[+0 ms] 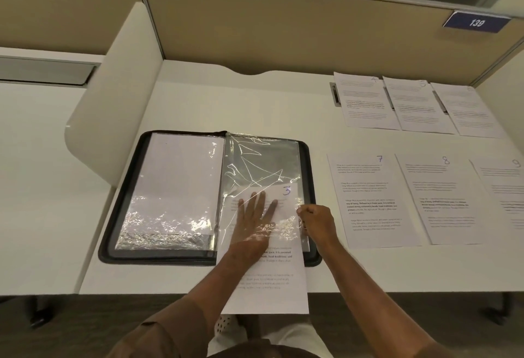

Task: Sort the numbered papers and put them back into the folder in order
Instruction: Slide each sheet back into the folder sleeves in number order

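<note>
White sheet 3 [266,278] (half-sleeved) under hands [255,216].

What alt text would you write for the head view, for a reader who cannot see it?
A person slides paper number 3 into a clear sleeve of an open black folder on a white desk; the left hand lies flat inside the sleeve, and the right hand pinches its edge. Papers 7, 8 and 9 lie to the right, three more behind them.

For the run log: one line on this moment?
step: sheet 3 half into folder sleeve | left hand flat inside sleeve | right hand pinching sleeve edge
</note>
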### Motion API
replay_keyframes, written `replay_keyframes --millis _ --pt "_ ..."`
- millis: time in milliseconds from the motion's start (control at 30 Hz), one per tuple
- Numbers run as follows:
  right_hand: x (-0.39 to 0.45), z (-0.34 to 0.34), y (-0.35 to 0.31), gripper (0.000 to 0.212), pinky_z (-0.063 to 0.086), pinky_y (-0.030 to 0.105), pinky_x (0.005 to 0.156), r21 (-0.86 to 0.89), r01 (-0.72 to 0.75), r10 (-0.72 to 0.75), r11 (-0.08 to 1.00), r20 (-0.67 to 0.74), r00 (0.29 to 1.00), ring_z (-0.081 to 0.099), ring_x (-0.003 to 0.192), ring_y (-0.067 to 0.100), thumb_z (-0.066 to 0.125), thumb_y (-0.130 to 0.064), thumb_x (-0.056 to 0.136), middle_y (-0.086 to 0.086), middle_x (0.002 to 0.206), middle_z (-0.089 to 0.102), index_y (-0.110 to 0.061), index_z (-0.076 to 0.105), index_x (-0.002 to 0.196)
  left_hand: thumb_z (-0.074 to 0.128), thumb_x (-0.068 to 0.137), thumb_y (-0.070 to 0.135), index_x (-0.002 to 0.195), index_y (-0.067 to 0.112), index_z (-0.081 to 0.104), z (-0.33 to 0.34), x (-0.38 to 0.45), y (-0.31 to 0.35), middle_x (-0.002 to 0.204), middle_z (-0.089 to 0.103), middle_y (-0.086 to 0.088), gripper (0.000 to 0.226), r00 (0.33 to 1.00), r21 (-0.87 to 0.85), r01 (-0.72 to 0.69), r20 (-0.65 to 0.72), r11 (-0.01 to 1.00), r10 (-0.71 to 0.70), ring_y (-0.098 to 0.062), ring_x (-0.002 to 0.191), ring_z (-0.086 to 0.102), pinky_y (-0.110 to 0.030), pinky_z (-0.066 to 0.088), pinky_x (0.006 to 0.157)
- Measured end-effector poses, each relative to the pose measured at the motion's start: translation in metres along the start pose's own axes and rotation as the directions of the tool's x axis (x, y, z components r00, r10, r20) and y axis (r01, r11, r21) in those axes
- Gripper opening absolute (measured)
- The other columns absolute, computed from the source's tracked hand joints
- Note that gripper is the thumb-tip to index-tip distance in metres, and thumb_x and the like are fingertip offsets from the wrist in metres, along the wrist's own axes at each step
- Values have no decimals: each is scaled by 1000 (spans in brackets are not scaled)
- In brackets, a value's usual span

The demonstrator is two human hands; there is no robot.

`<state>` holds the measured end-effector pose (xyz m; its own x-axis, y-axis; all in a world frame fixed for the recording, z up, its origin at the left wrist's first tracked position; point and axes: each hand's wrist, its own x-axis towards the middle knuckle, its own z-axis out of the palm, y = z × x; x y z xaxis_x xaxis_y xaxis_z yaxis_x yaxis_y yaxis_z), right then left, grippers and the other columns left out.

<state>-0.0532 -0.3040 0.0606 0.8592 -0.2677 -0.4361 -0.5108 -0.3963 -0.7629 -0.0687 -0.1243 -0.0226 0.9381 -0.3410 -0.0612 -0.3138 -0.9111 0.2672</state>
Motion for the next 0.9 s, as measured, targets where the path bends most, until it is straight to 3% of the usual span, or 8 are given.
replay_keyframes --millis 67,167,333,467,567,700,800,900 --pt "1 -1 -1 23 61 38 71 -14 9 -8 1000 10 1000 71 73 28 61 -21 99 3 78 73 -16 70 79 14 105 55 161 18 15 -1 -11 4 169 2 -12 67 998 -52 5 -64 999 -9 -34 156 4 -54 7 120" --pt "3 -1 1 21 61 38 70 4 6 -6 1000 15 1000 71 73 30 62 -22 99 7 79 74 -14 72 82 34 103 49 162 22 13 9 -34 13 170 -4 -3 68 992 -111 49 -110 993 -61 -27 156 -3 -51 0 123" --pt "4 0 5 19 59 36 67 24 -15 15 1000 14 1000 65 61 18 63 -16 96 6 73 73 -20 73 81 35 99 60 161 22 20 9 -27 7 169 6 -12 75 991 -30 117 -58 993 -119 -34 156 4 -65 5 120" --pt "1 0 3 16 56 29 58 40 -15 15 999 9 1000 64 61 18 62 -14 96 9 76 73 -16 75 86 33 99 62 161 20 20 6 4 -3 168 6 -15 76 992 -6 129 -12 992 -129 -38 155 6 -66 5 118" --pt "0 2 0 14 57 27 62 25 2 -2 1000 7 1000 68 70 18 61 -18 98 3 83 74 -18 73 92 17 103 60 160 18 23 7 18 -12 168 9 -16 71 993 -16 115 -10 993 -115 -37 154 10 -62 9 118" --pt "-9 5 2 16 56 23 80 -68 150 -154 986 -67 986 65 89 9 55 -22 103 -6 105 70 -20 68 111 30 103 54 162 18 2 4 1 -3 169 -4 -13 74 993 -74 58 -94 996 -65 -33 156 2 -52 4 123" --pt "-35 2 8 20 46 6 82 -138 446 -466 884 -208 860 60 98 4 56 -21 102 -9 113 63 -17 64 119 41 105 43 162 19 3 -5 -34 16 170 -6 -7 73 992 -209 -5 -127 978 -22 -26 156 -6 -50 2 125" --pt "-64 1 23 19 46 10 88 -242 743 -762 624 24 648 58 103 1 58 -11 94 -10 107 65 -19 67 108 43 104 37 162 23 1 -10 -64 22 169 -14 0 73 998 -247 1 -53 969 -15 -20 155 -13 -51 5 126"
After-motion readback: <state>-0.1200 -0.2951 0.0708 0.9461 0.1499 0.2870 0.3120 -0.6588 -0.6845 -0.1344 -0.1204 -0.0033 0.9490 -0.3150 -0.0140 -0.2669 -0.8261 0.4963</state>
